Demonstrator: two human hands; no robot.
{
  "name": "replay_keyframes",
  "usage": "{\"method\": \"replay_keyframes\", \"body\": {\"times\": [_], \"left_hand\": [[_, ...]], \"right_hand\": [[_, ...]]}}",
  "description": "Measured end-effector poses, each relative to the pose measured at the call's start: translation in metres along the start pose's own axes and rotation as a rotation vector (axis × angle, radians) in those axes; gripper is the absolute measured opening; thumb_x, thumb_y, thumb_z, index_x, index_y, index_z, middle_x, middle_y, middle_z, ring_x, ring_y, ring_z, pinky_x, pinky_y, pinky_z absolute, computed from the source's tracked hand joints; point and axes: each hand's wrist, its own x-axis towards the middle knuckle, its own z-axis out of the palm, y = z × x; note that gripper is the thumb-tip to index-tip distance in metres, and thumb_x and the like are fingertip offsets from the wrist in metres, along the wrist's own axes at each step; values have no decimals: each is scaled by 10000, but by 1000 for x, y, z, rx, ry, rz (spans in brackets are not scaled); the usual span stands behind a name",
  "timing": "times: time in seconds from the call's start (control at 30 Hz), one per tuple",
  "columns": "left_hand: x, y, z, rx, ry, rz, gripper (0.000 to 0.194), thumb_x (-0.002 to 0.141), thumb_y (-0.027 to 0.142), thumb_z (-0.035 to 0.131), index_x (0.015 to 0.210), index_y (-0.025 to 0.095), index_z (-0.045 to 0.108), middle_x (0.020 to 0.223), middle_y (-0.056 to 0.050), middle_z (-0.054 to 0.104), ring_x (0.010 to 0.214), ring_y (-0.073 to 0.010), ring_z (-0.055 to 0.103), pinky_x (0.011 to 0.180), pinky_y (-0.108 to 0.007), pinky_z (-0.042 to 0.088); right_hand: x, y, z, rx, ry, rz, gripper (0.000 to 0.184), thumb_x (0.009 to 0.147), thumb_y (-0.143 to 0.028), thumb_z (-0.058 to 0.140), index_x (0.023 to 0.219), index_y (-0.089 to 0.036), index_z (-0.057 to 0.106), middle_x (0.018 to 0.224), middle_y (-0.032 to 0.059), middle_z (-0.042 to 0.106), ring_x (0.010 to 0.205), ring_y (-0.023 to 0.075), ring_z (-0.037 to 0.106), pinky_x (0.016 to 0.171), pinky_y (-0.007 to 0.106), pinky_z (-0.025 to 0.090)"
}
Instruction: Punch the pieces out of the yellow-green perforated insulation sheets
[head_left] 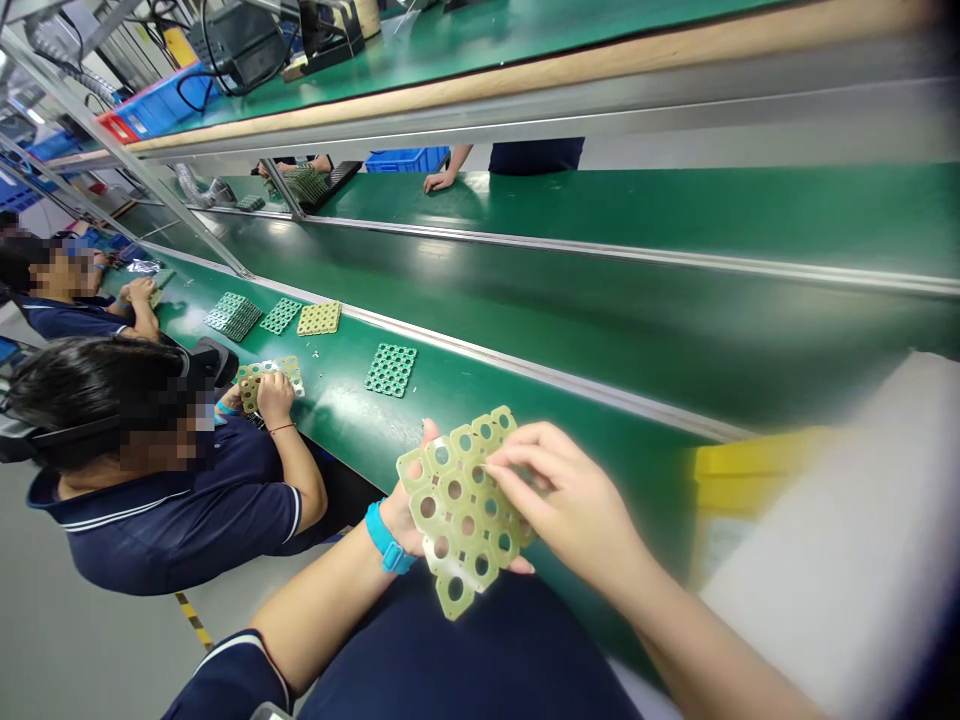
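A pale yellow-green perforated board (472, 503) with rows of round holes lies tilted across my left hand (401, 515), which supports it from below. A thumb tip shows past the board's upper left edge and a fingertip past its lower right; the palm is mostly hidden. A blue strap circles that wrist. Over the board's right side, my right hand (564, 488) has thumb and fingers pinched together at the surface beside a hole. Whatever may be between those fingertips is too small to make out. On the green bench (337, 420) lies a green perforated board (391, 370).
To my left, a co-worker (187, 480) handles a similar board (270, 385). Beyond lie a yellow board (319, 319), another green board (281, 316) and a stack (233, 316). At right stand a yellow bin (750, 465) and a blurred white surface (870, 540). A metal rail (525, 360) edges the bench.
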Motion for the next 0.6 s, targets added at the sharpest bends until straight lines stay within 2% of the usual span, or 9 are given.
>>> {"method": "replay_keyframes", "body": {"times": [0.23,0.33,0.47,0.6], "left_hand": [[-2,-2,0,21,73,47,680,756,743,305,1187,282,560,1238,-106,551,1075,-349,524,914,-611,280],[-1,-2,-2,27,73,57,699,717,768,361,1183,287,560,1245,-113,544,1044,-339,534,911,-617,273],[-2,-3,-10,-34,111,66,716,697,772,398,1138,243,594,1121,-113,612,946,-299,567,920,-624,251],[-7,-2,-21,-63,128,96,677,710,759,396,1094,248,618,1071,-111,632,940,-315,579,916,-628,257]], "right_hand": [[2,-1,3,-52,-17,-18,154,834,-268,521,750,-229,644,843,27,588,656,129,560,540,251,449],[5,1,5,-35,-55,10,159,829,-261,528,743,-235,659,834,20,598,668,132,573,565,258,459],[11,4,11,71,-133,136,145,793,-270,579,702,-242,689,817,9,608,652,135,579,574,270,472],[21,6,23,150,-190,174,138,775,-261,599,685,-231,699,809,13,613,681,138,585,592,268,476]]}}
